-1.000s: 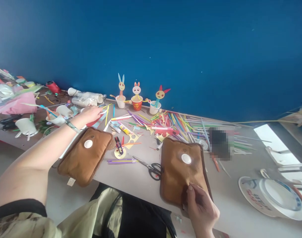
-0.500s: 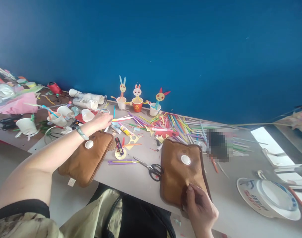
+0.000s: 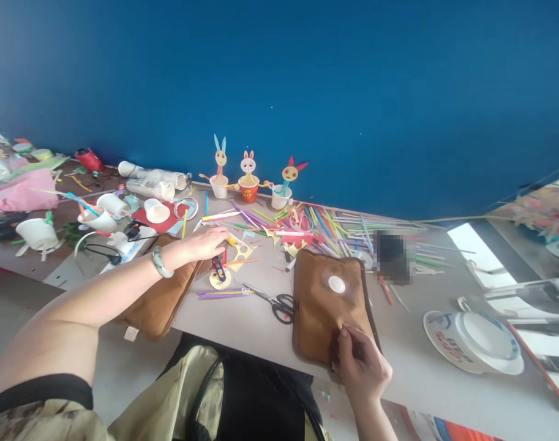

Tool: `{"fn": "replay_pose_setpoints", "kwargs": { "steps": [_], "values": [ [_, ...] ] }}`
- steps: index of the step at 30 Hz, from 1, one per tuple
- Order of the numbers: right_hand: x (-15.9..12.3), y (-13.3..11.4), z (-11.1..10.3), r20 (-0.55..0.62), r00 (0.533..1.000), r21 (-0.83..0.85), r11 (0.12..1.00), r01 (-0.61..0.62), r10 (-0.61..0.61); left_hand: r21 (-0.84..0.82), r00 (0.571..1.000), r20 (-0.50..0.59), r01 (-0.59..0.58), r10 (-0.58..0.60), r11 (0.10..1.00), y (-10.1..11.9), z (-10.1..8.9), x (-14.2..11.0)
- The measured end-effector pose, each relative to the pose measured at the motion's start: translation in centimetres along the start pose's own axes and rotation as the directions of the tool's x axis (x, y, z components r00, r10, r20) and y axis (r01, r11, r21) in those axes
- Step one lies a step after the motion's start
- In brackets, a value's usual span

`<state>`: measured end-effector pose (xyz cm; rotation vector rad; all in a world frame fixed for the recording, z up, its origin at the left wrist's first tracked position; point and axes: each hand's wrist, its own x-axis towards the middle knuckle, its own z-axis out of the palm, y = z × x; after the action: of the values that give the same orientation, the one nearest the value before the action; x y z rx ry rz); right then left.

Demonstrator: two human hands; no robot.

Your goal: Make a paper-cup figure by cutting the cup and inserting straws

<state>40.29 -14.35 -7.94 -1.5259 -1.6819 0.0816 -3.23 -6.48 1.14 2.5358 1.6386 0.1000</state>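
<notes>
My left hand (image 3: 208, 243) reaches over the table, palm down with fingers stretched. Beneath its fingertips are a yellow-capped tube (image 3: 233, 239) and black thread snips (image 3: 219, 269) lying on a round cream paper piece (image 3: 220, 280). Under my left forearm lies one brown hot-water bag (image 3: 157, 303). My right hand (image 3: 364, 361) rests on the lower part of a second brown hot-water bag (image 3: 320, 306), thumb and index finger pinched together. What is in this pinch is too small to make out. Black-handled scissors (image 3: 283, 307) lie between the bags.
Three paper cups with rabbit-like paper figures (image 3: 249, 191) stand by the blue wall. Coloured strips (image 3: 325, 229) are heaped behind the bags. White cups (image 3: 157, 211) and a power strip (image 3: 123, 244) are left; a patterned white bowl (image 3: 476, 343) is right.
My left hand has moved from the strips near the back toward me and right, over the tube and snips. My right hand keeps its pinch on the bag. The view has shifted slightly.
</notes>
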Motion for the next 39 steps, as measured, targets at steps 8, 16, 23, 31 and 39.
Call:
{"fn": "replay_pose_setpoints", "kwargs": {
  "steps": [8, 16, 23, 31, 39],
  "values": [
    [-0.1, -0.1, 0.1, -0.021, 0.999, 0.034, 0.998, 0.048, -0.047, 0.025, 0.993, 0.114, -0.035, 0.032, 0.999, -0.2, 1.5, 0.2],
    [0.0, -0.3, 0.0, -0.018, 0.997, 0.074, 0.995, 0.073, -0.072, -0.005, 0.989, 0.147, -0.022, 0.022, 1.000, -1.0, 1.8, -0.8],
    [0.1, -0.9, -0.1, -0.061, 0.995, 0.071, 0.994, 0.084, -0.079, 0.041, 0.975, 0.204, 0.080, -0.087, 0.996, -0.8, 1.2, -1.1],
    [0.1, -0.8, 0.2, -0.079, 0.994, 0.091, 0.992, 0.085, -0.078, -0.081, 0.993, 0.121, 0.019, -0.009, 0.997, 2.7, -0.1, 0.0],
    [-0.4, 0.4, 0.6, -0.092, 0.992, 0.084, 0.992, 0.094, -0.086, -0.865, 0.740, -0.044, -0.365, 0.671, 0.345, 16.0, -7.0, -2.3]
  ]
}}
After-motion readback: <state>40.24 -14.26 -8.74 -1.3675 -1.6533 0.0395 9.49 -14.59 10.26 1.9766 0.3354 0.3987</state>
